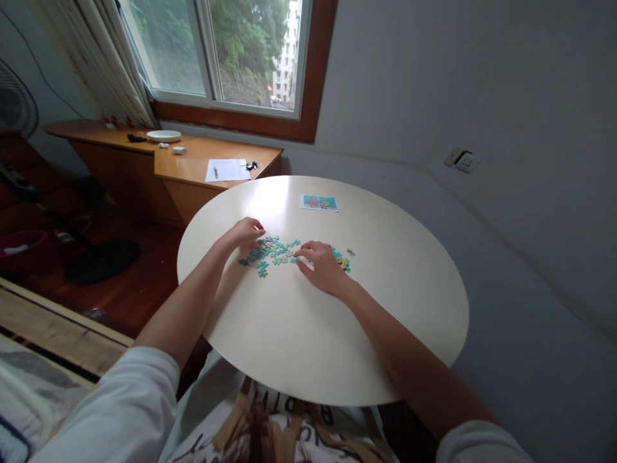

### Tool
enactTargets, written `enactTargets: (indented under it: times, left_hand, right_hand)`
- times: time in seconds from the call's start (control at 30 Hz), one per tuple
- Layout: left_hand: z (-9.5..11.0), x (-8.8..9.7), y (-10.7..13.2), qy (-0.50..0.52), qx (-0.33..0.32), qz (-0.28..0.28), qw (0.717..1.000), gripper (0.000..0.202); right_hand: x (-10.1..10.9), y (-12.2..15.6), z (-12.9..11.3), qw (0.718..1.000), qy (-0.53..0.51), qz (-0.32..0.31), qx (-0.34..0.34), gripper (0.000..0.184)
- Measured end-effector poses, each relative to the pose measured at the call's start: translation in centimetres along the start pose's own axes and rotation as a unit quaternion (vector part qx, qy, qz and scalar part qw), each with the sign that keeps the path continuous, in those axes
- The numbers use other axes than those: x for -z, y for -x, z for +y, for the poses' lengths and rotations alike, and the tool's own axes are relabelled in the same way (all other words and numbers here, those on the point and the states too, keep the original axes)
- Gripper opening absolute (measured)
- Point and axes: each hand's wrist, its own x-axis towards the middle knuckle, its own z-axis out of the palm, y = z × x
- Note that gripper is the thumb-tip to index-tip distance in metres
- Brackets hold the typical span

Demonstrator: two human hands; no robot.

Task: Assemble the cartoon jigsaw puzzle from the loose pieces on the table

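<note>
A spread of loose turquoise jigsaw puzzle pieces lies on the white oval table. My left hand is at the upper left edge of the spread, its fingers curled in; whatever they hold, if anything, is hidden. Over the right part of the pieces is my right hand, with thumb and forefinger apart near a single puzzle piece. Partly behind that hand are more puzzle pieces, some with yellow and dark patches. One small piece lies apart to the right.
A colourful picture card lies toward the table's far side. Beyond the table, a wooden desk under the window carries a white sheet of paper, keys and a white plate. A wall socket is at right.
</note>
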Motion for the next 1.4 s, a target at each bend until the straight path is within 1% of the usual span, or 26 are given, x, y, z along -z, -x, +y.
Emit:
enactTargets:
  times: [0.07, 0.17, 0.23, 0.3, 0.37, 0.53, 0.6, 0.83, 0.97, 1.13, 1.27, 1.4]
  left_hand:
    - [-0.6, 0.1, 0.1, 0.000, -0.016, 0.035, 0.999, 0.003]
    - [-1.4, 0.0, 0.4, 0.053, -0.028, 0.096, 0.994, 0.004]
    - [-1.8, -0.2, 0.7, 0.086, -0.025, 0.117, 0.989, 0.006]
    - [-2.0, -0.4, 1.0, 0.106, -0.027, 0.119, 0.987, 0.007]
    - [-2.0, -0.6, 1.3, 0.118, -0.034, 0.107, 0.987, 0.008]
    - [-2.0, -0.9, 1.5, 0.108, -0.040, 0.036, 0.993, 0.012]
    - [-2.1, -1.1, 1.5, 0.100, -0.044, 0.020, 0.994, 0.015]
    - [-2.5, -1.0, 1.5, 0.089, -0.056, 0.005, 0.994, 0.018]
    - [-2.1, -0.8, 1.8, 0.090, -0.064, -0.012, 0.994, 0.020]
    - [-1.6, -0.4, 2.2, 0.052, -0.082, -0.028, 0.995, 0.023]
    - [-1.8, -0.3, 2.0, 0.023, -0.087, -0.067, 0.994, 0.025]
    - [-2.3, -0.4, 1.5, 0.002, -0.109, -0.077, 0.991, 0.026]
  right_hand:
    - [-0.3, 0.2, -0.5, 0.999, 0.010, -0.024, 0.031, 0.020]
    - [-0.8, 0.4, -1.1, 0.995, 0.019, -0.071, 0.061, 0.026]
    - [-1.0, 0.5, -1.3, 0.993, 0.018, -0.094, 0.067, 0.027]
    - [-1.0, 0.5, -1.3, 0.993, 0.016, -0.100, 0.066, 0.027]
    - [-1.0, 0.4, -1.2, 0.994, 0.017, -0.094, 0.061, 0.026]
    - [-0.9, 0.4, -0.7, 0.995, 0.017, -0.086, 0.057, 0.024]
    - [-1.0, 0.4, -0.5, 0.995, 0.014, -0.082, 0.053, 0.023]
    - [-0.9, 0.2, 0.1, 0.998, 0.002, -0.060, 0.037, 0.023]
    - [-0.6, 0.1, 0.8, 1.000, 0.007, -0.023, 0.013, 0.022]
    - [-0.5, -0.1, 2.3, 1.000, 0.008, 0.013, -0.028, 0.022]
    - [-0.4, -0.1, 3.0, 0.998, 0.009, 0.023, -0.052, 0.021]
    - [-0.2, -0.2, 2.8, 0.997, 0.012, 0.018, -0.068, 0.020]
